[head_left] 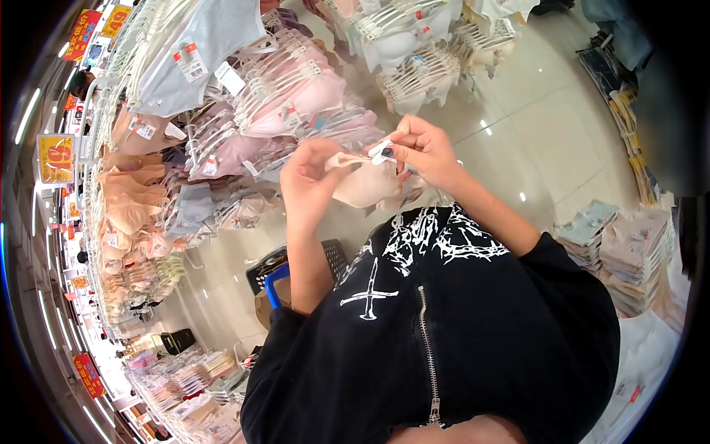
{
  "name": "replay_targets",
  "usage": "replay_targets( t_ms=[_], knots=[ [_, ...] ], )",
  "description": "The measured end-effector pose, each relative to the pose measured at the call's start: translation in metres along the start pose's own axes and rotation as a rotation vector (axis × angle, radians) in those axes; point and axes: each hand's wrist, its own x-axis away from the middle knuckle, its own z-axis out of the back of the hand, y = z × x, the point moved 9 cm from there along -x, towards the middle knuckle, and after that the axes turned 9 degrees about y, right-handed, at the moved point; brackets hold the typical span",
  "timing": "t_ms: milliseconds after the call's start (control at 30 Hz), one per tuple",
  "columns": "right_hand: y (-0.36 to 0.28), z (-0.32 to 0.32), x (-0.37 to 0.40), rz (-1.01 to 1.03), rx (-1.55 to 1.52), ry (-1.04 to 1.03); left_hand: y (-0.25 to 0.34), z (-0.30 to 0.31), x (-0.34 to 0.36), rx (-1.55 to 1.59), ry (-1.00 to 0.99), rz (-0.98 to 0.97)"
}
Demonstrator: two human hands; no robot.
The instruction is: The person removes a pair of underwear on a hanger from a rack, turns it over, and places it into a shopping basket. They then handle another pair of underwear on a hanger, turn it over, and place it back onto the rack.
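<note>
A beige bra (364, 186) hangs between my two hands, in front of my chest. My left hand (305, 172) is closed, with thumb and fingers pinching a beige strap of it. My right hand (427, 154) pinches a small white piece (380, 152), which looks like the end of a hanger; a dark spot shows on it near the thumb. The strap runs from my left fingers to this white piece. Part of the bra's lower edge is hidden behind my black shirt (510, 318).
Racks of pink bras (296, 92) on white hangers stand just beyond my hands, with peach ones (126, 192) to the left. A basket with a blue handle (279, 285) is below my left forearm. Folded garments (629, 244) are stacked at right. Tiled floor (540, 140) lies between displays.
</note>
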Motion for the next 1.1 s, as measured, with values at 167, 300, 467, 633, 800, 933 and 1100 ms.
replay_targets(
  t_ms=[167,300,467,633,800,933,1100],
  knots=[
    [0.006,0.0,0.001,-0.026,-0.013,0.02,0.004,-0.009,0.001,-0.056,-0.035,-0.086],
    [0.007,-0.002,-0.003,-0.019,0.0,0.019,0.005,-0.006,-0.002,-0.086,-0.03,-0.115],
    [0.008,0.001,-0.007,0.037,0.023,0.03,0.01,-0.007,-0.006,-0.065,0.013,-0.11],
    [0.016,0.002,-0.008,0.005,0.03,-0.033,0.007,-0.011,-0.01,-0.097,-0.077,-0.077],
    [0.014,-0.003,-0.004,-0.002,0.04,-0.166,0.002,-0.017,-0.012,-0.191,-0.149,-0.026],
    [0.012,-0.005,-0.004,0.031,0.024,-0.177,-0.004,-0.017,-0.013,-0.208,-0.064,0.011],
    [0.018,-0.003,-0.006,0.005,0.095,-0.173,-0.008,-0.015,-0.012,-0.139,-0.025,0.024]
  ],
)
